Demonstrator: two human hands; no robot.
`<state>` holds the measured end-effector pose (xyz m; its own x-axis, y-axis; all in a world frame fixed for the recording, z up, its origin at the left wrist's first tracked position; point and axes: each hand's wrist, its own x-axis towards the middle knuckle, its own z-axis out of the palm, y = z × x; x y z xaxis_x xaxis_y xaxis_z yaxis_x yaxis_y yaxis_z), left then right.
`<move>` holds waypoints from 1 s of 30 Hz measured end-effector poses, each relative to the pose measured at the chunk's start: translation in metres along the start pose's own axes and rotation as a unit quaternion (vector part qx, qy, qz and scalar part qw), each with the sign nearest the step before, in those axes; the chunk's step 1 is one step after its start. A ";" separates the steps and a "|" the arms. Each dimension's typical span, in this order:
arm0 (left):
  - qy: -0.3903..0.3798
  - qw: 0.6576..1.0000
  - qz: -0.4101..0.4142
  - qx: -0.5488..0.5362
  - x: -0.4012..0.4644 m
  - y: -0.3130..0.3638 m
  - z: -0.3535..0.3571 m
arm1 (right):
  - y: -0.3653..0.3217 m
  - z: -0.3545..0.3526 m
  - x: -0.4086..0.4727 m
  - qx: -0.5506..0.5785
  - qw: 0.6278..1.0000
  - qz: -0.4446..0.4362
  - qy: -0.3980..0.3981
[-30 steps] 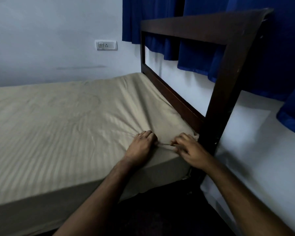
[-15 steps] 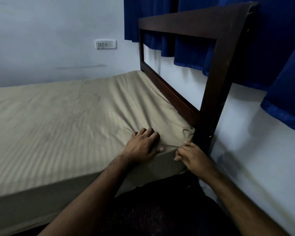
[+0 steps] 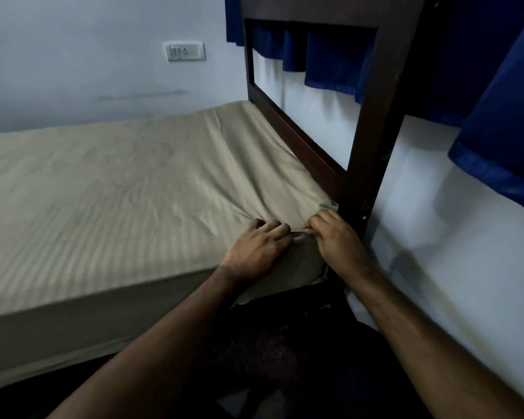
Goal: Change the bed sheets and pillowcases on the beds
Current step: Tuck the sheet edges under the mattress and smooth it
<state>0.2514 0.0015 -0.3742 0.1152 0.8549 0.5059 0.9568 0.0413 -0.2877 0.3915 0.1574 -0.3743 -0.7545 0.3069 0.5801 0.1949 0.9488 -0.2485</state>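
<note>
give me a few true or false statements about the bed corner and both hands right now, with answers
1. The left hand rests on the beige striped bed sheet at the mattress corner. True.
2. The right hand holds a pillow. False: it pinches the sheet's edge beside the dark wooden headboard frame.
3. The curtains are red. False: the blue fabric curtains hang behind the frame.
4. A white wall switch plate sits on the wall above the bed. True.
5. The sheet is stripped off the mattress. False: it covers the top.
</note>
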 end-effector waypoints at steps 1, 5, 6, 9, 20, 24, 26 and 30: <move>0.000 1.000 -0.002 0.003 0.002 0.003 -0.002 | 0.000 -0.001 -0.003 0.013 1.000 0.003 0.007; -0.011 0.999 -0.003 0.031 0.003 0.012 -0.006 | 0.001 0.003 -0.022 0.006 0.999 0.018 0.041; -0.014 0.999 0.005 0.036 0.001 0.015 -0.007 | 0.000 0.004 -0.027 -0.002 0.999 0.015 0.045; -0.024 1.000 0.015 0.013 -0.008 0.024 -0.011 | 0.000 0.009 -0.039 -0.011 0.999 -0.008 0.041; -0.048 0.999 -0.019 -0.009 -0.019 0.016 -0.005 | 0.003 0.010 -0.035 0.002 0.998 -0.065 0.015; -0.089 0.995 -0.049 -0.024 -0.011 0.013 -0.002 | 0.004 0.010 -0.031 -0.013 0.998 -0.053 0.017; -0.100 0.991 -0.082 -0.036 0.002 0.016 -0.007 | 0.007 0.007 -0.036 -0.077 0.996 -0.024 0.028; -0.124 0.983 -0.125 -0.053 0.030 0.028 -0.005 | 0.012 0.002 -0.047 -0.246 0.969 -0.004 0.013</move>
<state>0.2828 0.0258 -0.3633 -0.1835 0.9249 0.3329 0.9708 0.2239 -0.0867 0.4285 0.1544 -0.4065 -0.7419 0.2952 0.6021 0.4691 0.8700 0.1515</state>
